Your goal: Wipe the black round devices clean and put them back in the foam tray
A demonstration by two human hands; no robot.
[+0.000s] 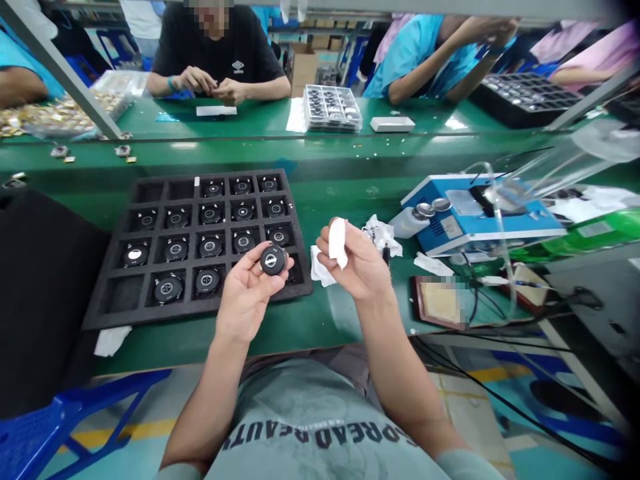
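Between the thumb and fingers of my left hand (247, 290) is a round black watch case (273, 260), its sensor back facing up toward me. My right hand (360, 260) grips a folded white wipe (338, 241), held up a little to the right of the watch case. Beneath and beyond my left hand lies a black foam tray (120, 267) with square compartments. Many of these hold similar watch cases (176, 249); a few at its left side hold none. My left hand hides part of the tray's near right corner.
Right of my hands are crumpled white wipes (383, 233), a metal-capped bottle (413, 220), a blue machine (450, 230) with tubing, a green bottle (590, 235) and a small framed pad (443, 301). Across the bench, a person in black (220, 60) works beside a clear divided box (333, 108).
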